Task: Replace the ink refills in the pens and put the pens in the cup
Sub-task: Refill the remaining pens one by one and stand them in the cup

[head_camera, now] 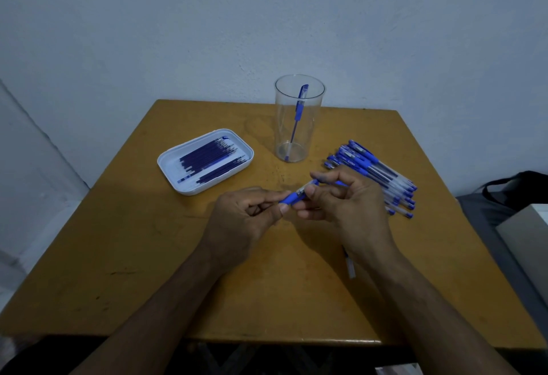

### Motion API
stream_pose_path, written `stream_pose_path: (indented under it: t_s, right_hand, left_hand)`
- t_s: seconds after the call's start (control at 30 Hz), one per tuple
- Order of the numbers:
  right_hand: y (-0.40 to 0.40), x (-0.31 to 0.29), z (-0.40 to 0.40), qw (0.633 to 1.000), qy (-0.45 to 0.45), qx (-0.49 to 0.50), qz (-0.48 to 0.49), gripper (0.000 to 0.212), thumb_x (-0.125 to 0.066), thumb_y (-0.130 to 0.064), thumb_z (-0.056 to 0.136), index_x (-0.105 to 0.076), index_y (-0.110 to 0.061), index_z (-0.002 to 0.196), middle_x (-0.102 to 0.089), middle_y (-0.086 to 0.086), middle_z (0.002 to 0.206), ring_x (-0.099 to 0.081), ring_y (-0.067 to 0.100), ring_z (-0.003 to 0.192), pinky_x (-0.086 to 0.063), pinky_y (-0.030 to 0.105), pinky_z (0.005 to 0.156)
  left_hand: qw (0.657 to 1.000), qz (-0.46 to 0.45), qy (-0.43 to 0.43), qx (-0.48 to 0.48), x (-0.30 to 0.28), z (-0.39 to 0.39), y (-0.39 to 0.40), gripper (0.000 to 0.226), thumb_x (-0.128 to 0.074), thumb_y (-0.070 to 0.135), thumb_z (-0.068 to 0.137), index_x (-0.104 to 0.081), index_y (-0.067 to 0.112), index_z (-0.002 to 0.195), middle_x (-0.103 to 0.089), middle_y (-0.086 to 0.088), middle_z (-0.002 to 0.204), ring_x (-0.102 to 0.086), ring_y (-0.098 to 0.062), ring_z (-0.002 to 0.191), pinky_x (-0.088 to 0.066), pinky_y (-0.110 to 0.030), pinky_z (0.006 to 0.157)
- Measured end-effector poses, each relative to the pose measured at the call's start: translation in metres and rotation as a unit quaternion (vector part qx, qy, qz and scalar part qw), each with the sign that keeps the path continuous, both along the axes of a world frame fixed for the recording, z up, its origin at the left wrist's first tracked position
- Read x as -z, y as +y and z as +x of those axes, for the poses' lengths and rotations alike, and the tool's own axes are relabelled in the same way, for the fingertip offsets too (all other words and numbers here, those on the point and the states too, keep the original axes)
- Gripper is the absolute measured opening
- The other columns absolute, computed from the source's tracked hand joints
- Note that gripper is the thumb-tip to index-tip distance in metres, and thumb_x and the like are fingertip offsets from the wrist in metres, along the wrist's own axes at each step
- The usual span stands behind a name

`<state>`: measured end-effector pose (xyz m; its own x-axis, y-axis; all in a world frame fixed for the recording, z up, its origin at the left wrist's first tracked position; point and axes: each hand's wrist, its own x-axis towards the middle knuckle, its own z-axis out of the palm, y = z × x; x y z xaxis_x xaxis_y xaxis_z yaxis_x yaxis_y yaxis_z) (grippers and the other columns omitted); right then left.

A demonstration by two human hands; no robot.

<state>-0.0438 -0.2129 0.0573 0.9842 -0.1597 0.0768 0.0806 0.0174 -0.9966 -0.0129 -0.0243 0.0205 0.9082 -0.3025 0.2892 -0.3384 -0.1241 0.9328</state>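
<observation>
A square wooden table (pixel 124 256) is standing against a pale wall (pixel 178 18), and a person seated at its near edge is working over the middle of it with both forearms reaching in from below. To the right, off the table, a dark bag (pixel 516 187) is lying on a grey surface.

A tall clear plastic cup (pixel 299 119) is standing upright toward the far edge, holding one capped blue pen (pixel 298 113) that is leaning inside it, tip down. Left of the cup, a white rectangular tray (pixel 169 164) is holding a row of blue ink refills (pixel 212 156) lying side by side. Right of the cup, a pile of blue-capped gel pens (pixel 382 175) is lying on the tabletop, partly hidden behind the right hand.

The left hand (pixel 246 217) is curling its fingers and pinching the blue grip end of a pen (pixel 296 195) between thumb and forefinger. The right hand (pixel 350 202) is gripping the same pen's barrel, fingers wrapped round it, thumb pressing near the joint. The pen is being held just above the table, between the tray and the pile. A small clear pen part (pixel 350 265) is lying on the tabletop beside the right wrist.
</observation>
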Motion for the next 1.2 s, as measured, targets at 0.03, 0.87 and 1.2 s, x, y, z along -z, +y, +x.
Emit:
stream_pose_path:
  t_s: [0.03,0.87,1.2]
  right_hand:
    - [0.001,0.001,0.000,1.000,0.002,0.000,0.001,0.018,-0.066,-0.002,0.093,-0.064,-0.003,0.111,-0.076,0.018,0.080,-0.076,0.032,0.078,-0.064,0.045,0.072]
    - [0.000,-0.071,0.023,0.929,-0.237,0.240,-0.150,0.023,-0.068,-0.012,0.097,-0.060,-0.017,0.118,-0.072,0.001,0.091,-0.075,0.015,0.080,-0.063,0.032,0.059]
    - [0.000,-0.102,0.100,0.874,-0.314,0.227,-0.294,0.023,-0.062,-0.004,0.097,-0.063,-0.011,0.118,-0.066,0.004,0.098,-0.066,0.015,0.086,-0.059,0.040,0.073]
  left_hand:
    - [1.000,0.000,0.003,0.001,0.000,0.000,0.000,0.027,-0.073,0.007,0.089,-0.075,0.012,0.116,-0.069,0.011,0.077,-0.066,-0.005,0.068,-0.052,-0.015,0.065]
    - [0.929,0.347,-0.125,-0.034,0.002,0.029,-0.004,0.046,-0.052,0.039,0.101,-0.053,0.025,0.144,-0.055,0.007,0.141,-0.047,-0.007,0.131,-0.040,-0.030,0.113]
    - [0.906,0.402,-0.127,-0.035,0.000,0.041,-0.017,0.048,-0.043,0.044,0.105,-0.045,0.028,0.150,-0.034,0.010,0.159,-0.027,-0.007,0.146,-0.021,-0.023,0.118]
